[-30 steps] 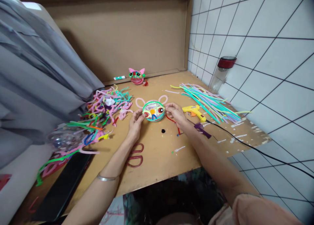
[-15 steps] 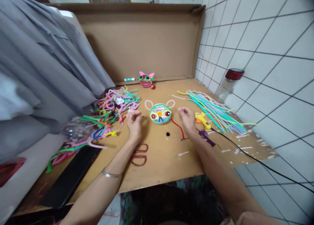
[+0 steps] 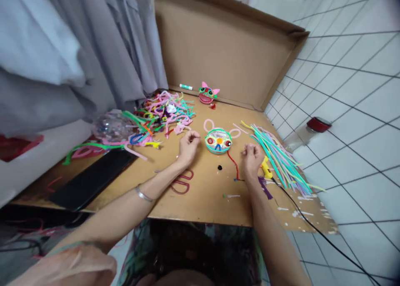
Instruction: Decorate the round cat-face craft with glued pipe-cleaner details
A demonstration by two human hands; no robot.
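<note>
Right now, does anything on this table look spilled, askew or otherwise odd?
Yes. White dried streaks spatter the table's right front edge, looking like spilled glue. The red-lidded jar lies tilted against the tiled wall. A small black bead lies loose in front of the round pipe-cleaner face.

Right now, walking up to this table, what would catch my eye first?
The round pipe-cleaner face with pink looped ears, lying between the curled left hand and right hand. Then the bright tangled heap of pipe cleaners at the left, and the straight bundle fanned out on the right.
</note>
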